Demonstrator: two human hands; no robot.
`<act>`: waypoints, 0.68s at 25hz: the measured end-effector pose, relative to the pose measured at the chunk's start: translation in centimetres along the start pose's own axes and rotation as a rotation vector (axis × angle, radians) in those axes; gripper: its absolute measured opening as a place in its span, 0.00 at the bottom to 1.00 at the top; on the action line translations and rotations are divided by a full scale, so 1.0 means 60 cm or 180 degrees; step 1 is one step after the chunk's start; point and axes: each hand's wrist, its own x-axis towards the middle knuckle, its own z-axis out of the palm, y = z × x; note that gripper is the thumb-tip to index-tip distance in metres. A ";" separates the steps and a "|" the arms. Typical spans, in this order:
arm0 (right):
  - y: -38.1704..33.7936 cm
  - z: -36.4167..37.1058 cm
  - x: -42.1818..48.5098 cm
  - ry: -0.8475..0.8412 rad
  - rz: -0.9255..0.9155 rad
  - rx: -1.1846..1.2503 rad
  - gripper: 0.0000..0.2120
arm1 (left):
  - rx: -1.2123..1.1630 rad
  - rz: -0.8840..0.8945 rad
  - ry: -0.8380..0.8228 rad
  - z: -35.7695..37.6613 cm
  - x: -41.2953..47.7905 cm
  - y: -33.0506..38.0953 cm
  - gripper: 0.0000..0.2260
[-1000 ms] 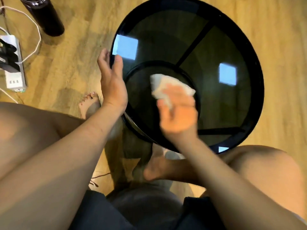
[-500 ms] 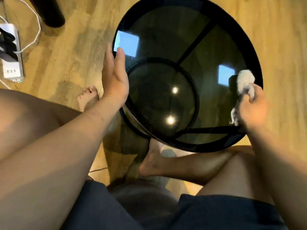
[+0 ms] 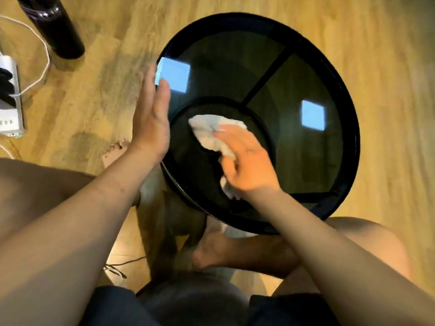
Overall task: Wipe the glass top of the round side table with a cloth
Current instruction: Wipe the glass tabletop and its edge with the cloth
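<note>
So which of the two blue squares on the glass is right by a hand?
The larger square, at the left rim beside the left hand. The smaller square sits alone on the right.

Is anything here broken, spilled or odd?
Nothing looks broken or spilled. The pale squares on the glass top look like reflections, not marks. The right hand presses a cloth on it; the left hand rests against the rim. A power strip and bottle sit on the floor.
</note>
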 end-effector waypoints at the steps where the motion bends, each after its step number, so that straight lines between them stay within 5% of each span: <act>1: 0.053 -0.044 -0.026 0.0190 0.0418 -0.0076 0.24 | 0.0713 0.0324 -0.0083 0.005 -0.003 -0.005 0.31; 5: 0.214 -0.175 -0.095 0.0719 0.2545 -0.0487 0.18 | 0.0905 0.0670 0.0088 0.014 -0.006 -0.011 0.33; 7: 0.212 -0.159 -0.066 0.1027 0.2869 -0.0671 0.15 | 0.0898 0.0697 0.0080 0.015 -0.004 -0.012 0.33; 9: 0.136 -0.092 -0.020 0.1220 0.2425 -0.0855 0.15 | 0.1009 0.0711 0.0048 0.015 0.000 -0.015 0.33; 11: 0.019 -0.002 0.007 0.1204 0.1374 -0.0630 0.15 | 0.1100 0.0771 0.0047 0.015 -0.005 -0.014 0.33; 13: -0.084 0.063 -0.003 0.0628 0.0391 -0.0273 0.19 | 0.1320 0.1064 -0.0002 0.011 -0.007 -0.010 0.31; 17: -0.020 0.014 -0.099 -0.0061 -0.0398 -0.0390 0.18 | 0.2658 0.2152 -0.0471 0.028 -0.009 0.011 0.26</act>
